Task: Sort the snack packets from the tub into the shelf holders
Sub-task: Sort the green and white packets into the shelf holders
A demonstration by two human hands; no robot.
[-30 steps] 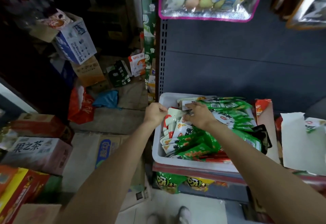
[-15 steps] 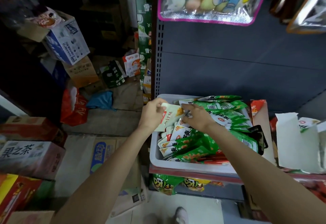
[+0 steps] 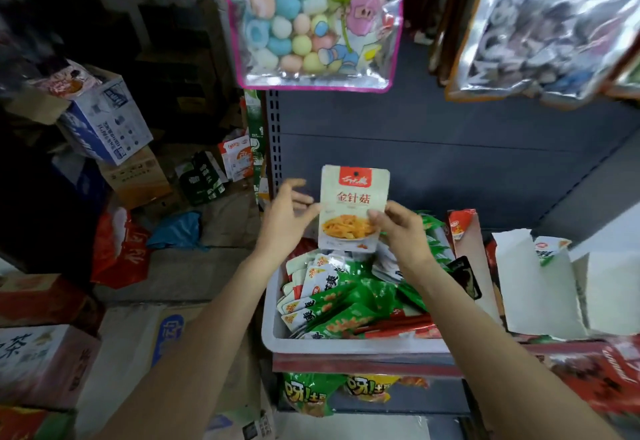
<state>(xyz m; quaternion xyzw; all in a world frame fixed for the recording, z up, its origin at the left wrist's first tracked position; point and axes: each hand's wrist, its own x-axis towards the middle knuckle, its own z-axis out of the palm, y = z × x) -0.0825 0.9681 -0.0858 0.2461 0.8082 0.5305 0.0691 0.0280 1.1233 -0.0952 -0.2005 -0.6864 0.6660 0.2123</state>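
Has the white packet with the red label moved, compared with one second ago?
Yes. The packet was down in the tub among the others; now it is lifted above the tub's far rim, upright, pinched by the right hand.

Above the tub [image 3: 268, 332] the way is free — higher, a hanging toy bag [image 3: 315, 20] blocks it.

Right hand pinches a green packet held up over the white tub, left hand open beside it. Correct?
Not quite: the packet is pale white with a red label at the top, not green; the green ones lie in the tub. The head view shows it. The rest holds: the right hand pinches it above the white tub, and the left hand is open beside it.
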